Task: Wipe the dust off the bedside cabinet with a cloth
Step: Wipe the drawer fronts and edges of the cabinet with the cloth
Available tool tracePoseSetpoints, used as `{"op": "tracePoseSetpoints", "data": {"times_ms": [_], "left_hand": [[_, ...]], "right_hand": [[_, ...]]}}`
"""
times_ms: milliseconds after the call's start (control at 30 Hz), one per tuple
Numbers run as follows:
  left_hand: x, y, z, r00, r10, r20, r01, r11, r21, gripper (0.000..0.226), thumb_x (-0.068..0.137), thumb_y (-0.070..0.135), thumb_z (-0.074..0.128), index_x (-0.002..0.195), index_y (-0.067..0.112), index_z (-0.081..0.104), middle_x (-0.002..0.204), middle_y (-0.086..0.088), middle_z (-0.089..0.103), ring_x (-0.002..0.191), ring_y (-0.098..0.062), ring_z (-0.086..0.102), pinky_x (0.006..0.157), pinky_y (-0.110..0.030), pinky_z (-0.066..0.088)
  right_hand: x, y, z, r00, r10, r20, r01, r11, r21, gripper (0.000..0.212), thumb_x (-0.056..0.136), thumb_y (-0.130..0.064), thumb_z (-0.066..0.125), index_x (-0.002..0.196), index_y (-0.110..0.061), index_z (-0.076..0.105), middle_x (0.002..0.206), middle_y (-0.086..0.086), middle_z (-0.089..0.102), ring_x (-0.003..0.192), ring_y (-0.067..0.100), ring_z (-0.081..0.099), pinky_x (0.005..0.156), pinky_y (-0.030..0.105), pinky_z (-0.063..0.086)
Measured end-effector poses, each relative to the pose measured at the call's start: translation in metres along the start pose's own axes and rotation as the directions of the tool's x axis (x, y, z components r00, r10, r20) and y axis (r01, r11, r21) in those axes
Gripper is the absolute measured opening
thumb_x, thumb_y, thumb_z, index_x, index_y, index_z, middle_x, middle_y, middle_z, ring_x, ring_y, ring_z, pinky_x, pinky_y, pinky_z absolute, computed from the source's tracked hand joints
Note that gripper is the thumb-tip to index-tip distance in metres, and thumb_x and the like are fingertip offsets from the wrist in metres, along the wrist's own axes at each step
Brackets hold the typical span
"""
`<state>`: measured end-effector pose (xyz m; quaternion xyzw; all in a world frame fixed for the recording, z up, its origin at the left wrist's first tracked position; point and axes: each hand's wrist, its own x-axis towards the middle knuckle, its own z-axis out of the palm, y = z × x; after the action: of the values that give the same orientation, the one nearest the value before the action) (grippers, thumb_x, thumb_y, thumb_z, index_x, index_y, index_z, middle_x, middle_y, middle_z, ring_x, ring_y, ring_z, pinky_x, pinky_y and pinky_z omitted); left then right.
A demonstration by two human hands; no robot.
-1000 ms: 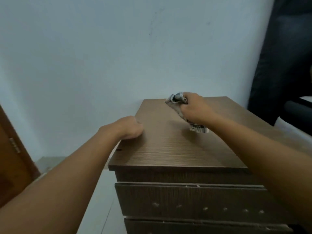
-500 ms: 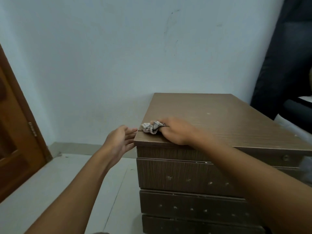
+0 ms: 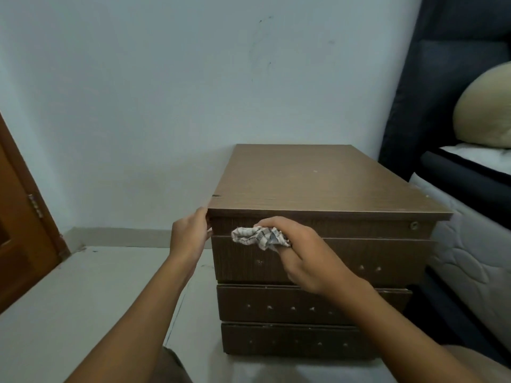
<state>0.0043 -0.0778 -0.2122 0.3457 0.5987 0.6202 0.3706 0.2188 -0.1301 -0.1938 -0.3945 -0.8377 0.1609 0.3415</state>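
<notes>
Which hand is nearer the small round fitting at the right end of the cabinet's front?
Right. The right hand, holding the cloth against the cabinet front, is left of the fitting; the left hand is farther left, at the cabinet's front left corner.

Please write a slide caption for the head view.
Right hand holds cloth against cabinet front; left hand touches its corner.

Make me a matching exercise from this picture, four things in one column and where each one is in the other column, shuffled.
Things:
1. cloth
2. left hand
3. pillow
4. door

Places:
A. on the bed, far right
B. touching the bedside cabinet at its left front corner
C. at the far left edge
D. bunched in the right hand, against the cabinet front

Pairs: 1-D, 2-B, 3-A, 4-C
</notes>
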Motion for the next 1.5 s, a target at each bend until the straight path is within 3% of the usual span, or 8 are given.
{"op": "tracePoseSetpoints", "data": {"times_ms": [167,267,367,600,1000,1133,1333,1500], "left_hand": [[-0.026,-0.022,-0.004,0.995,0.102,0.012,-0.103,0.987,0.125,0.022,0.096,0.041,0.052,0.091,0.028,0.069,0.083,0.012,0.063,0.092,-0.013,0.061,0.085,-0.031,0.048],[-0.040,-0.031,-0.002,0.992,0.124,-0.007,-0.121,0.976,0.183,0.036,0.097,0.035,0.054,0.125,0.014,0.063,0.105,0.004,0.066,0.105,-0.018,0.060,0.091,-0.031,0.046],[-0.046,-0.036,0.003,0.987,0.153,-0.041,-0.142,0.967,0.212,0.040,0.097,0.030,0.055,0.132,0.011,0.058,0.129,-0.006,0.062,0.120,-0.024,0.056,0.089,-0.028,0.043],[-0.043,-0.041,0.019,0.976,0.144,-0.164,-0.117,0.980,0.162,0.037,0.094,0.034,0.059,0.124,0.013,0.061,0.117,-0.009,0.067,0.100,-0.022,0.061,0.086,-0.035,0.051],[-0.037,-0.048,0.035,0.962,0.053,-0.269,-0.036,0.997,0.068,0.030,0.093,0.030,0.058,0.117,0.012,0.058,0.116,-0.010,0.064,0.089,-0.019,0.056,0.075,-0.031,0.045],[-0.039,-0.048,0.039,0.956,0.055,-0.289,-0.044,0.998,0.044,0.032,0.092,0.029,0.057,0.117,0.010,0.058,0.113,-0.010,0.065,0.089,-0.020,0.059,0.073,-0.029,0.044],[-0.040,-0.050,0.037,0.954,0.085,-0.286,-0.071,0.996,0.059,0.032,0.092,0.029,0.057,0.117,0.009,0.058,0.115,-0.011,0.065,0.091,-0.018,0.057,0.075,-0.028,0.043],[-0.038,-0.052,0.032,0.963,0.105,-0.250,-0.089,0.993,0.072,0.033,0.094,0.030,0.057,0.117,0.008,0.058,0.113,-0.010,0.064,0.093,-0.020,0.058,0.075,-0.028,0.042]], "right_hand": [[-0.031,0.014,0.001,0.958,0.179,-0.224,-0.136,0.972,0.193,0.033,0.099,-0.014,0.047,0.123,-0.035,0.056,0.104,-0.016,0.065,0.087,0.008,0.063,0.074,0.032,0.053],[-0.044,0.024,-0.002,0.918,0.246,-0.310,-0.187,0.960,0.206,0.036,0.098,-0.009,0.047,0.126,-0.031,0.055,0.107,-0.013,0.065,0.089,0.002,0.061,0.070,0.020,0.051],[-0.056,0.032,-0.010,0.879,0.301,-0.370,-0.235,0.948,0.215,0.035,0.098,-0.009,0.047,0.127,-0.027,0.055,0.105,-0.011,0.064,0.087,0.001,0.059,0.067,0.013,0.047],[-0.090,0.068,-0.034,0.760,0.399,-0.513,-0.375,0.914,0.155,0.034,0.099,-0.014,0.049,0.128,-0.032,0.051,0.096,-0.007,0.063,0.073,0.007,0.059,0.060,0.025,0.045],[-0.119,0.119,-0.088,0.603,0.369,-0.707,-0.592,0.801,-0.088,0.037,0.091,-0.006,0.046,0.116,-0.032,0.054,0.105,-0.007,0.061,0.092,0.013,0.057,0.077,0.040,0.051],[-0.122,0.135,-0.096,0.609,0.372,-0.700,-0.624,0.769,-0.134,0.035,0.088,-0.006,0.043,0.109,-0.031,0.056,0.103,-0.004,0.061,0.092,0.018,0.057,0.078,0.043,0.051],[-0.115,0.148,-0.091,0.685,0.411,-0.602,-0.667,0.686,-0.291,0.061,0.082,0.004,0.046,0.140,-0.014,0.048,0.140,0.009,0.051,0.127,0.026,0.047,0.105,0.039,0.036],[-0.111,0.150,-0.090,0.704,0.371,-0.606,-0.652,0.676,-0.344,0.060,0.081,0.004,0.046,0.139,-0.010,0.049,0.139,0.011,0.052,0.129,0.027,0.045,0.107,0.041,0.035]]}}
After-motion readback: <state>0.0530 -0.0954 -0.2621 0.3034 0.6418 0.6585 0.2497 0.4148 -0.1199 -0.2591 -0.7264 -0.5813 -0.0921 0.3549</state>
